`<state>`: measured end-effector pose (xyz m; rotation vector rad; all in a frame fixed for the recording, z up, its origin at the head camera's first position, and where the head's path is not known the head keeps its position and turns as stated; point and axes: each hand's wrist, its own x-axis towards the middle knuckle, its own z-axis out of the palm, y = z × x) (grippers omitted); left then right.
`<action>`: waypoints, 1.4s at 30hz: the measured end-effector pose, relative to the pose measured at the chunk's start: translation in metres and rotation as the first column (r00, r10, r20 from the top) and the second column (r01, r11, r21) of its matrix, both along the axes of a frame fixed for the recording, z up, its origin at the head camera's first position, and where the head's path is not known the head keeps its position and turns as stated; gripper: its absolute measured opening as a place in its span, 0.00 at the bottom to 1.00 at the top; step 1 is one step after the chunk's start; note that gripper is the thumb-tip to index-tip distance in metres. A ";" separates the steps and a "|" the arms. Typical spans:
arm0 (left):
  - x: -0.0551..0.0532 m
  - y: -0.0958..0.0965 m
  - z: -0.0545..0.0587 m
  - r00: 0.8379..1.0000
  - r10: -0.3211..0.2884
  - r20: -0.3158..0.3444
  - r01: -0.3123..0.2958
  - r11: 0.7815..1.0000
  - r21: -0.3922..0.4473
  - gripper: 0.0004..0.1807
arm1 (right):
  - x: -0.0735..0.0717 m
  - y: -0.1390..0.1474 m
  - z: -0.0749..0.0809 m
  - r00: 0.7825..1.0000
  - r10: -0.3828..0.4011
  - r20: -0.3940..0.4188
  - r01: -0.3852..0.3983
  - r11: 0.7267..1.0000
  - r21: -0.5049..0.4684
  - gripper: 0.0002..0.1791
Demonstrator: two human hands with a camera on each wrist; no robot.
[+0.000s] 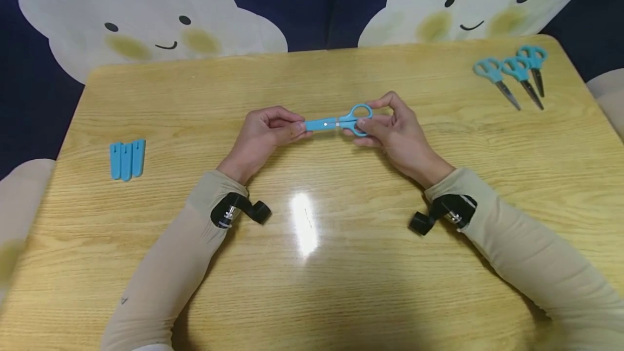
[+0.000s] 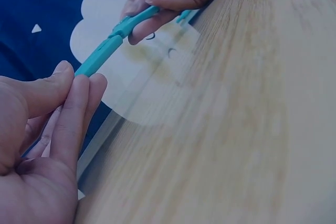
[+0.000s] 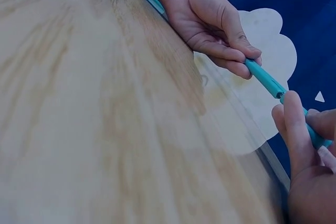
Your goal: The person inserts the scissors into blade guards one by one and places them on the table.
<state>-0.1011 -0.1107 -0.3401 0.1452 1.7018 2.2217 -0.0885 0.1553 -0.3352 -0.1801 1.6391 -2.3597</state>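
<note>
In the head view, the left hand (image 1: 265,137) pinches the far end of a light-blue scissors cover (image 1: 318,124) between thumb and fingers. The right hand (image 1: 402,134) holds a pair of scissors (image 1: 347,123) by its blue handles, thumb at the lower loop. The blades are hidden inside the cover, with only a narrow gap showing between its mouth and the handles. Both wrist views show the cover (image 2: 100,56) and the scissors in one line between the hands, raised off the table. In the right wrist view, the fingers partly hide the handles.
On the left of the wooden table (image 1: 341,286) lie three more blue covers (image 1: 127,160) side by side. Three pairs of scissors (image 1: 530,94) with bare blades lie at the back right. A dark cloth with cloud faces (image 1: 151,10) hangs behind the table's far edge.
</note>
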 end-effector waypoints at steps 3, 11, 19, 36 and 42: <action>0.000 0.000 0.001 1.000 0.006 -0.001 -0.006 1.000 -0.010 0.12 | -0.001 -0.002 0.000 1.000 0.002 -0.023 -0.001 1.000 0.026 0.16; 0.000 0.000 0.002 1.000 0.019 -0.005 -0.019 1.000 -0.022 0.11 | -0.001 -0.006 0.002 1.000 -0.005 -0.026 0.007 0.998 0.067 0.16; 0.001 0.003 0.003 1.000 0.005 -0.022 -0.007 0.997 -0.078 0.12 | -0.001 -0.003 0.002 1.000 -0.015 0.014 0.014 0.998 0.057 0.16; 0.001 0.000 0.001 0.997 -0.031 -0.065 0.025 0.995 -0.096 0.12 | 0.001 -0.003 -0.002 1.000 -0.012 -0.023 0.014 0.995 0.095 0.15; 0.000 0.000 0.001 0.998 -0.025 -0.055 0.019 0.995 -0.102 0.13 | 0.000 -0.002 -0.002 1.000 -0.009 -0.021 0.010 0.998 0.055 0.16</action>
